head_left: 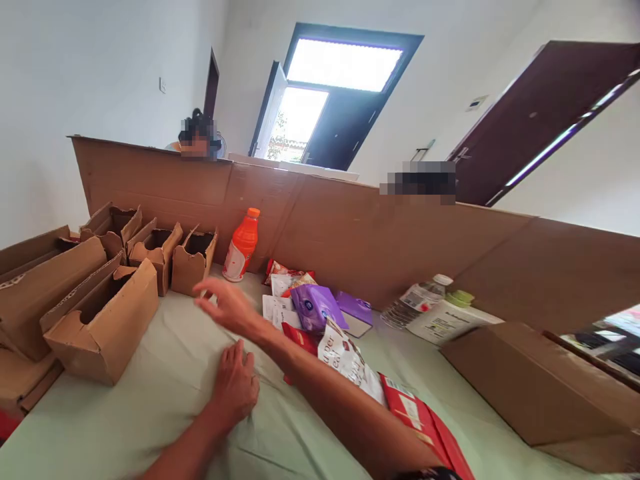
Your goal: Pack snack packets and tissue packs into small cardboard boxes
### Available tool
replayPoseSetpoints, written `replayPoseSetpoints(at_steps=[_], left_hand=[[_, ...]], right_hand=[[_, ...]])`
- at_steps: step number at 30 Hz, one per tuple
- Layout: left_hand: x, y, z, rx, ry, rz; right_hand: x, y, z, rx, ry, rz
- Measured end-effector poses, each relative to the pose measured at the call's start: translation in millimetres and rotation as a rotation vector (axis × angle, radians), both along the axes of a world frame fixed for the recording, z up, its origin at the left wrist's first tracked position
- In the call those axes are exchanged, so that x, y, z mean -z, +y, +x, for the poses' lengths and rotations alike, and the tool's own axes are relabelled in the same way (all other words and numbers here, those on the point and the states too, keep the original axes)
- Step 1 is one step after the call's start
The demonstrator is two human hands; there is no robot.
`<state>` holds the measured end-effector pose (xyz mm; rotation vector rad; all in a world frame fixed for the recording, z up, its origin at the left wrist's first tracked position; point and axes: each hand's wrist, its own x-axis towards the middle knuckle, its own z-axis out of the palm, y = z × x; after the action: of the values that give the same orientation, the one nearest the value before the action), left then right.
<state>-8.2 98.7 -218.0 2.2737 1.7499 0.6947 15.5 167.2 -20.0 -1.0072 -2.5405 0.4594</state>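
We see a worktop (150,400) under a pale green cloth. On it: open cardboard boxes (100,320) at left, orange bottle (242,245) by the cardboard wall, snack packets (320,320) mid, clear water bottle (417,300) lying down, closed carton (540,387) right.

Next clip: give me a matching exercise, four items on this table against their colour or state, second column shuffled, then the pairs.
Column one:
1. bottle
2. pouch
3. left hand
4. right hand

Column two:
A. flat on the green table cover
B. purple
C. orange, standing by the cardboard wall
D. open, fingers spread, near the small open box

Pairs: 1-C, 2-B, 3-A, 4-D
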Motion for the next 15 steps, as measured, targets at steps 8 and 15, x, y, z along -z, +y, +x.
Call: replayPoseSetpoints(at_steps=[8,15], left_hand=[[-3.9,-1.3,-2.7,-0.019,-0.064,0.080],[-40.9,-25.7,1.6,0.166,-0.304,0.384]], right_hand=[[-22.6,84.9,-38.0,0.279,-0.329,0.117],[-9.8,41.5,40.7,0.255,-0.368,0.131]])
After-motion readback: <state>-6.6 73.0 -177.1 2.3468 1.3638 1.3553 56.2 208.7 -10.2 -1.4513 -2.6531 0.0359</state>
